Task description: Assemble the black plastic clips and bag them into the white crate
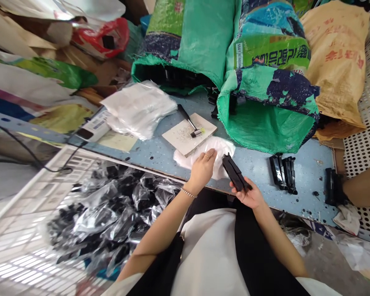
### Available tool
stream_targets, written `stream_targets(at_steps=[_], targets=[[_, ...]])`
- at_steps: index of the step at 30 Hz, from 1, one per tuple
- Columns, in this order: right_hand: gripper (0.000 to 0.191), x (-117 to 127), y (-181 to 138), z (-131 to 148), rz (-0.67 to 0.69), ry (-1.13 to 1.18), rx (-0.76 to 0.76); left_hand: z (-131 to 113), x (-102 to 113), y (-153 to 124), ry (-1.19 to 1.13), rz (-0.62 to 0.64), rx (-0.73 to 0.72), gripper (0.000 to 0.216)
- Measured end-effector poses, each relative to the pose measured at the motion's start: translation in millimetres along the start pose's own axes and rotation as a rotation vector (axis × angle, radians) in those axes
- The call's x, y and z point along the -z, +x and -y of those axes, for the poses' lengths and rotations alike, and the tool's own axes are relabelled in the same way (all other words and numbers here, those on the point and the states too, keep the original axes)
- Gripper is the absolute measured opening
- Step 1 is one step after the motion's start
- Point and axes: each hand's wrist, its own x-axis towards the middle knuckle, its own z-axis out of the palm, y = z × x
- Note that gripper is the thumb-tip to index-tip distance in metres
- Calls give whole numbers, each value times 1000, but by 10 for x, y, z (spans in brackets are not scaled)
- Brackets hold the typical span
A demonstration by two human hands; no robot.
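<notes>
Black plastic part [236, 174] gripped in the right hand [249, 194], above the front edge of the desk [311, 170]

The part is long and narrow, held at its near end between the thumb and fingers of the right hand. Its far end tilts up toward the left, free of the hand.

The left hand [203, 166] is on the clear plastic bags [223, 150], just to the left of the part. Its fingers are bent and close together; whether they pinch a bag or merely rest on the pile cannot be told from this angle. A ring and a beaded bracelet [188, 193] are worn on this side.

Behind the clear bags lies a pale board [175, 139], scattered with small debris. A black-handled tool [188, 118] with a metal head rests across it. To the left of the board is a stack of white bags [138, 107].

Two black pieces [283, 172] lie side by side on the desk, to the right of the held part. An open green sack [265, 127] lies behind them, its mouth facing the person, with a tan sack [339, 53] beside it.

Below the desk, at left, a white basket [27, 186] contains many wrapped black items [111, 213].
</notes>
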Motion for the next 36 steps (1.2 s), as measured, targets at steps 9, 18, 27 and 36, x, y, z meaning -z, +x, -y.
stream_targets(at_steps=[9,18,27,36], targets=[[41,-257,172,-2,57,108,-49,53,-49,-15,-258,-77,-101,80],[26,-549,231,41,-272,-635,414,-460,207,-357,-332,107,-464,85],[45,-569,-419,298,-296,-1406,721,-274,1096,-835,-560,-98,249,23],[54,-30,-227,887,-971,-2143,716,1330,1970,-1702,275,-70,925,24]])
